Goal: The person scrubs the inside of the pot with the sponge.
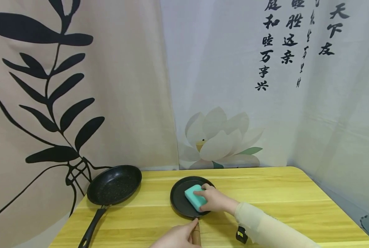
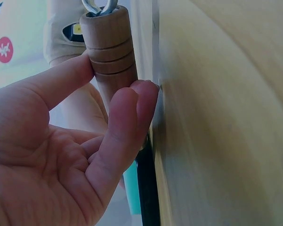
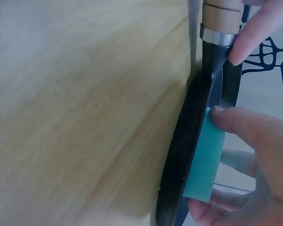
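In the head view a flat black pan (image 1: pixel 179 194) lies on the wooden table, its wooden handle (image 1: pixel 196 237) pointing toward me. My left hand (image 1: pixel 179 237) grips that handle between thumb and fingers; the left wrist view shows the grooved handle (image 2: pixel 110 35) with a metal ring at its end. A turquoise sponge (image 1: pixel 194 196) sits on the pan's cooking surface. My right hand (image 1: pixel 215 199) holds it by its edges, thumb on the near side. Seen from the right wrist, the sponge (image 3: pixel 205 162) lies flat against the pan (image 3: pixel 179 150).
A deeper black frying pan (image 1: pixel 114 186) with a black handle (image 1: pixel 92 225) stands at the table's left, partly over its edge. The table (image 1: pixel 265 186) ends at a printed curtain (image 1: pixel 135 86) behind. A black strap device (image 1: pixel 241 235) is at my right wrist.
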A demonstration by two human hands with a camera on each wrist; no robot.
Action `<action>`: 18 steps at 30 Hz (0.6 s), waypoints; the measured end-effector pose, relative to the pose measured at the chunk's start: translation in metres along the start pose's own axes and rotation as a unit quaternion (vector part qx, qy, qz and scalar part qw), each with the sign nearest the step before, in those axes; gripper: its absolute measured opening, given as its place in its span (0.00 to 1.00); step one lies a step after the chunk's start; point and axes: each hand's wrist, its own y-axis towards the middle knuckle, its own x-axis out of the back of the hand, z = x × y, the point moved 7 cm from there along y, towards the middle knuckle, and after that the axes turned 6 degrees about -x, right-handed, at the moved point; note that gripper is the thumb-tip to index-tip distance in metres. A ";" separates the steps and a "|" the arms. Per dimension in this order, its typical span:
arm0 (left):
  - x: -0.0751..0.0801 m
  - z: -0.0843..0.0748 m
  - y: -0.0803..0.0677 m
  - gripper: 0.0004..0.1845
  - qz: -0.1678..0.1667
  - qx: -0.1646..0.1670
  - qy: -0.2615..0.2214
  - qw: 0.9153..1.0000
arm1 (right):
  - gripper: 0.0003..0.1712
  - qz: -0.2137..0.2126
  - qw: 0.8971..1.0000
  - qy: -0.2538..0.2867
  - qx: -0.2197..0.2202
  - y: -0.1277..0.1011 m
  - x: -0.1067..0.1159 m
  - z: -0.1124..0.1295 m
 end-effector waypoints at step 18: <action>-0.002 0.029 0.020 0.54 0.012 -0.025 -0.007 1.000 | 0.38 -0.065 0.998 0.014 -0.015 -0.001 -0.003 -0.003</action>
